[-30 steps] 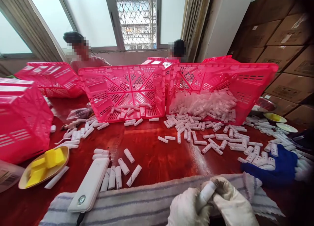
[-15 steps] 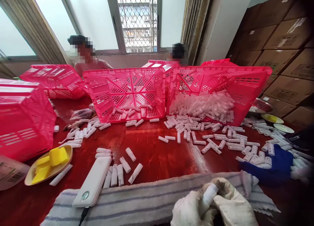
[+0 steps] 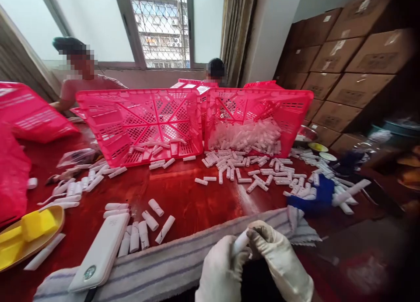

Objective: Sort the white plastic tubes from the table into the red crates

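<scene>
A small white tube [image 3: 240, 242] is held in front of me, tilted, above the near edge of a striped towel [image 3: 157, 271]. My left hand [image 3: 219, 267], in a white glove, is closed around its lower part. Gloved likewise, my right hand [image 3: 278, 260] pinches the upper end with thumb and fingers. Part of the tube is hidden by the gloves. Several similar white tubes [image 3: 151, 220] with dark markings lie beyond the towel, beside a white power bank [image 3: 101, 254] with a cable.
Pink crates [image 3: 157, 123] lie on their sides across the red table [image 3: 183, 192]; loose tubes spill from the right crate [image 3: 295, 118]. A dish [image 3: 59, 219] holds yellow sponges. A blue cloth [image 3: 310, 203] lies at right. Two people sit behind the crates; cartons [image 3: 354, 88] are stacked behind.
My view has turned to the right, so the table and crates sit farther left. Both hands stay on the tube, which now points up more toward my right hand's fingertips.
</scene>
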Tool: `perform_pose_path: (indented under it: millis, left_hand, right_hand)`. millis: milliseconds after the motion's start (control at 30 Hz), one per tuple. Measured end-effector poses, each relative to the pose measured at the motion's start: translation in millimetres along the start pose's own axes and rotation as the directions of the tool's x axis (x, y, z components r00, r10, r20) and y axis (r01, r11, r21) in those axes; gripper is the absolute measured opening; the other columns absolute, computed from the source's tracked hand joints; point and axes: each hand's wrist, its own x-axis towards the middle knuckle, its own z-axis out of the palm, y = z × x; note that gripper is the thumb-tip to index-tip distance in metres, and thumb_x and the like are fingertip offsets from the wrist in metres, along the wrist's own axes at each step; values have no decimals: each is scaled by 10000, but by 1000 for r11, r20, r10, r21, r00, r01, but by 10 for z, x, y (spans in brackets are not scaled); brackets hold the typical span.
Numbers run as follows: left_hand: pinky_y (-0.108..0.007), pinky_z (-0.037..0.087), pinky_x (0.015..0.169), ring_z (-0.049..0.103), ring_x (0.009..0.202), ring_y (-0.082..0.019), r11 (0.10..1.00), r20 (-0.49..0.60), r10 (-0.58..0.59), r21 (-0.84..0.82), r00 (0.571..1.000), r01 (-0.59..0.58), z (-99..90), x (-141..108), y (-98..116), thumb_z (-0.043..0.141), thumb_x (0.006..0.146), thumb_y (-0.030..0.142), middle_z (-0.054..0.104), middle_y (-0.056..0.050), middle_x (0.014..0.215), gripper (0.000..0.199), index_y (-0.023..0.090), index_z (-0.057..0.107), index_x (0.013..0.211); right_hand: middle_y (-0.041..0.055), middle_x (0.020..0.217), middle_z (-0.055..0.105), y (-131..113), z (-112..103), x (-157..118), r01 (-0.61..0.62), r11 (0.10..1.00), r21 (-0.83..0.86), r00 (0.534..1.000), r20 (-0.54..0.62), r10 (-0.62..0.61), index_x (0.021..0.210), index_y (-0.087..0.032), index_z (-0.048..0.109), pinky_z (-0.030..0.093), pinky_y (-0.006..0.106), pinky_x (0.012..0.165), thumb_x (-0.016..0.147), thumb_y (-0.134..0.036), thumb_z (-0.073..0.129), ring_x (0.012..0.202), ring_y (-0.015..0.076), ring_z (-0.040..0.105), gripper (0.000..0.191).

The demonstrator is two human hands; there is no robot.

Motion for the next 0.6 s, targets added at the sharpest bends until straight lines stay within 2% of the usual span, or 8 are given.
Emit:
perform_pose_path:
  millis: [67, 100, 200, 300, 367, 467, 533, 600]
  left_hand:
    - [-328, 442, 856, 625, 949, -246, 992, -148, 123, 27, 981, -120, 31, -35, -114, 514, 844, 431, 695, -78, 1024, 326, 224, 639, 1062]
    - [-323, 446, 856, 630, 944, -244, 989, -169, 149, 3, 974, -150, 38, -42, -147, 491, 848, 486, 695, -86, 1031, 380, 216, 638, 1071]
    - [-257, 464, 741, 643, 809, -191, 983, -9, 54, -173, 999, -55, -9, -10, -125, 488, 828, 561, 711, -47, 881, 412, 207, 656, 955]
    - [-226, 450, 675, 613, 735, -166, 958, 183, -43, -272, 982, 92, -96, 40, 23, 492, 811, 584, 690, -20, 749, 435, 183, 656, 850]
    - [-246, 450, 711, 606, 737, -172, 973, 225, -53, -209, 973, 101, -109, 40, 122, 480, 815, 567, 691, -28, 764, 425, 184, 661, 855]
    - [-292, 460, 750, 628, 838, -218, 988, 219, -155, 32, 963, 152, -81, 4, 166, 535, 790, 472, 703, -26, 879, 284, 263, 672, 924]
    - [-312, 481, 764, 629, 919, -244, 975, 162, -171, 173, 972, 143, -149, 10, 92, 576, 762, 420, 699, -23, 962, 255, 314, 671, 973]
    - [-340, 487, 854, 613, 995, -250, 954, 71, -50, 299, 996, 27, -383, 81, -56, 578, 765, 403, 678, -52, 1058, 334, 298, 650, 1073]
  right_hand:
    - [-34, 652, 530, 8, 31, 7, 61, 998, -30, 998, -20, -62, 711, -181, 590, 421, 215, 574, 750, -504, 670, 590, 96, 459, 335]
    - [-33, 656, 529, 9, 46, 6, 80, 996, -50, 996, -24, -81, 716, -181, 596, 420, 218, 591, 755, -503, 665, 602, 99, 459, 332]
    - [-26, 678, 524, -14, 99, -22, 94, 994, -60, 995, -9, -95, 718, -180, 596, 426, 230, 647, 746, -512, 669, 649, 113, 467, 342]
    - [-31, 668, 467, -41, 153, -75, 87, 996, -26, 995, 50, -86, 673, -174, 545, 419, 228, 629, 773, -519, 637, 640, 107, 430, 371]
    - [-30, 687, 455, -30, 163, -108, 106, 994, -22, 992, 69, -104, 666, -175, 524, 426, 228, 641, 801, -514, 607, 652, 107, 433, 375]
    - [-16, 737, 527, 23, 37, -162, 63, 996, -65, 995, 76, -58, 785, -196, 572, 454, 248, 680, 802, -526, 595, 707, 133, 511, 332]
    - [5, 762, 592, 43, -189, -230, -29, 988, -155, 999, 31, 34, 835, -210, 595, 476, 273, 691, 756, -546, 633, 741, 167, 566, 347]
    - [19, 731, 622, 23, -511, -341, -103, 957, -271, 989, -131, 70, 758, -210, 604, 492, 289, 674, 696, -559, 680, 726, 186, 593, 363]
